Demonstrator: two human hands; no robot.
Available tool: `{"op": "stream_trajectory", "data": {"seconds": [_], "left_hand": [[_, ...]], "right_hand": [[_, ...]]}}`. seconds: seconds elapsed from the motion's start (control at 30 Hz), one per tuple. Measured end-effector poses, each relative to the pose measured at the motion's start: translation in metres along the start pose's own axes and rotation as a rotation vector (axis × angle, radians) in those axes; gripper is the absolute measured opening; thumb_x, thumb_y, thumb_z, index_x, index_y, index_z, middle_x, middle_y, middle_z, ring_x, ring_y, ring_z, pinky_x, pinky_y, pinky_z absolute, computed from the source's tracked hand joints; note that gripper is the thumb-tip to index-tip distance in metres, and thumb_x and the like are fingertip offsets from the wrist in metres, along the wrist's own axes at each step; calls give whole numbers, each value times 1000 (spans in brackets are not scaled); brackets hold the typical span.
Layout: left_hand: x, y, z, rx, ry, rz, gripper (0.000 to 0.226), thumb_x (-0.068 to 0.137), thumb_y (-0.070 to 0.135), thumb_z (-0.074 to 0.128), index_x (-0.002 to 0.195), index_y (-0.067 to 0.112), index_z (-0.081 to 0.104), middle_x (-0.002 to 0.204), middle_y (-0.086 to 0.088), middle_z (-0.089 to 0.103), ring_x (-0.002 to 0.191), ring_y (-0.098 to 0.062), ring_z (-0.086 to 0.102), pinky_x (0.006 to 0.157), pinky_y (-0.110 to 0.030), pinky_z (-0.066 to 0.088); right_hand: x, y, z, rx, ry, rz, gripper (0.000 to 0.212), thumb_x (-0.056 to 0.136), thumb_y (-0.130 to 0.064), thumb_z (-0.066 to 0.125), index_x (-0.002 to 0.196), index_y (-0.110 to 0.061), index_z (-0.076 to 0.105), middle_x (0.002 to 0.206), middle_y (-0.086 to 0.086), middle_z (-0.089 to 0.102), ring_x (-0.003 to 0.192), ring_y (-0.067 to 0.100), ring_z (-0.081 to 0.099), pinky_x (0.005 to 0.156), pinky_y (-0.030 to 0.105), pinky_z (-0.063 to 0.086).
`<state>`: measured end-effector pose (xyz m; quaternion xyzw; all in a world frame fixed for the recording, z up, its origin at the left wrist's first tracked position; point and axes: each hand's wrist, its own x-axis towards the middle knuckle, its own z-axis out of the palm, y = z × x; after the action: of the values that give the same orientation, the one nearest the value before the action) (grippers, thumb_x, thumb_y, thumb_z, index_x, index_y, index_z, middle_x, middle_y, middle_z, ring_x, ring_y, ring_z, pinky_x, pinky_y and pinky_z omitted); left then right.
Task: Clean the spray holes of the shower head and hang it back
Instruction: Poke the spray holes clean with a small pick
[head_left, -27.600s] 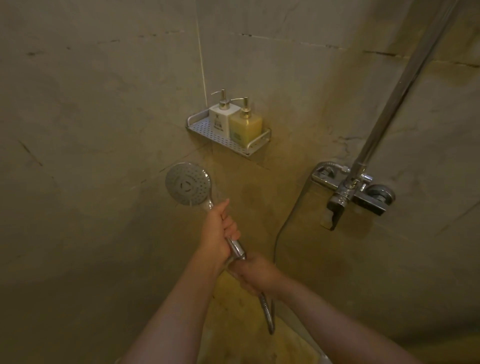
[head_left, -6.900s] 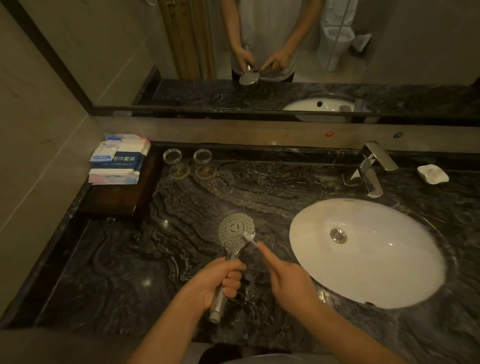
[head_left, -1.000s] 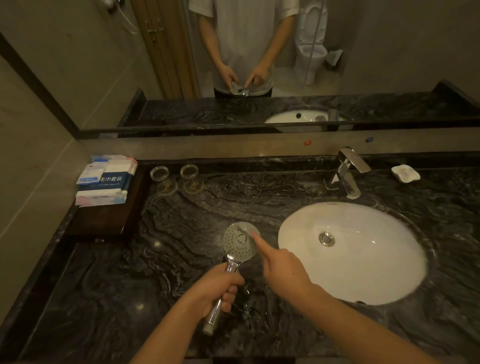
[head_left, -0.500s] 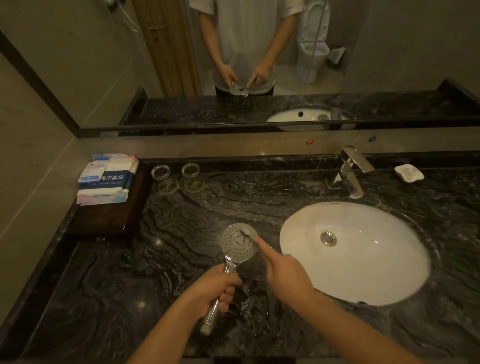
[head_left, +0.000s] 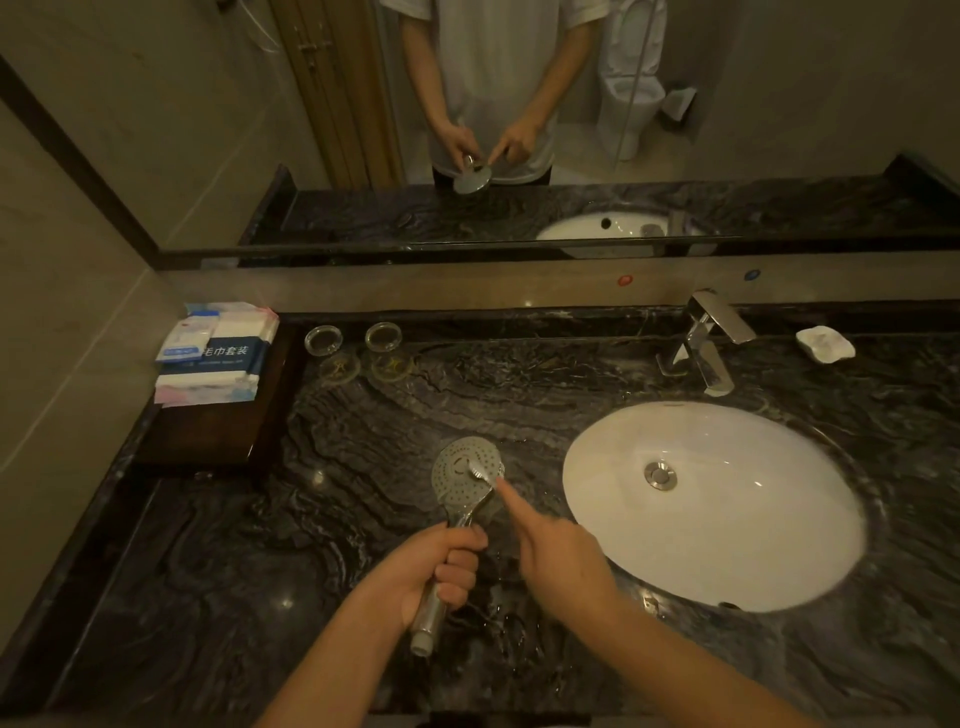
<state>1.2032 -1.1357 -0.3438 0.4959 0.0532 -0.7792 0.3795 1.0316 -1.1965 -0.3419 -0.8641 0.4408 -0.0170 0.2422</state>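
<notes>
While the left hand (head_left: 434, 569) held the shower head (head_left: 467, 475) by its handle over the dark table (head_left: 218, 587), the cleaning looked only partly done; the head was off its hose, face up, just left of the sink (head_left: 727, 545); the right hand (head_left: 558, 558) held a small brush (head_left: 480, 473), and the white bristles sat on the spray face near the middle; I could not tell how many holes were clean yet; the rest of the holes were likely still to do, and then the head had to go back to the shower and be hung up, so a lot was left. The left fingers (head_left: 460, 569) were curled tight round the handle, below the round face; the right hand's first finger lay straight along the brush, its tip at the lower right rim of the face; its other fingers were hidden, so I could not see just how they held the brush.
</notes>
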Motion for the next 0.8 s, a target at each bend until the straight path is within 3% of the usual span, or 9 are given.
{"op": "stream_trajectory", "data": {"seconds": [0.17,0.33,0.43,0.57,0.6,0.67,0.73,0.8], "left_hand": [[-2,3,5,-75,-67,-47,18,85,5,61,75,17,52,46,5,32,27,-6,29,25,-15,25],[3,6,-1,-147,-50,-120,35,85,8,58,55,13,40,39,3,30,24,-8,30,23,-18,24],[4,6,-6,-178,-19,-112,30,86,6,58,59,10,46,41,2,33,25,-8,31,24,-18,25],[4,1,-11,401,277,169,13,93,4,55,84,11,58,53,-1,43,37,-9,36,36,-19,29],[4,1,-13,600,362,249,11,92,5,53,91,13,61,57,-1,50,41,-11,42,40,-21,33],[7,4,-19,1013,541,397,23,90,10,54,109,19,64,82,-1,67,64,-16,62,55,-26,48],[7,8,-24,1253,651,478,29,90,15,56,119,20,61,108,-4,71,97,-23,68,81,-30,52],[7,8,-27,1351,683,527,25,91,19,56,116,19,58,112,-8,71,106,-30,67,86,-34,51]], "right_hand": [[17,7,-13,63,68,119,69,102,-25,38,151,-52,-2,78,9,67,68,27,62,67,42,53],[-6,-1,7,101,4,49,73,102,-26,37,143,-59,-13,71,6,63,61,22,58,63,41,51],[-16,-8,18,217,-102,-23,64,103,-28,37,146,-60,3,72,7,62,57,19,54,61,37,47],[-13,-11,9,555,-164,-139,52,104,-24,43,139,-62,37,73,-13,64,59,4,57,63,21,48],[-11,-11,4,573,-163,-158,51,104,-24,44,138,-61,39,83,-13,70,71,6,65,72,21,53],[-4,-7,-4,546,-156,-179,48,104,-29,44,138,-63,38,113,0,73,105,26,67,94,40,54],[4,3,-11,482,-167,-171,46,103,-34,43,137,-66,36,121,3,70,111,32,64,96,45,52],[9,10,-18,409,-155,-169,46,103,-36,42,135,-68,34,115,1,73,102,24,68,93,37,54]]}}
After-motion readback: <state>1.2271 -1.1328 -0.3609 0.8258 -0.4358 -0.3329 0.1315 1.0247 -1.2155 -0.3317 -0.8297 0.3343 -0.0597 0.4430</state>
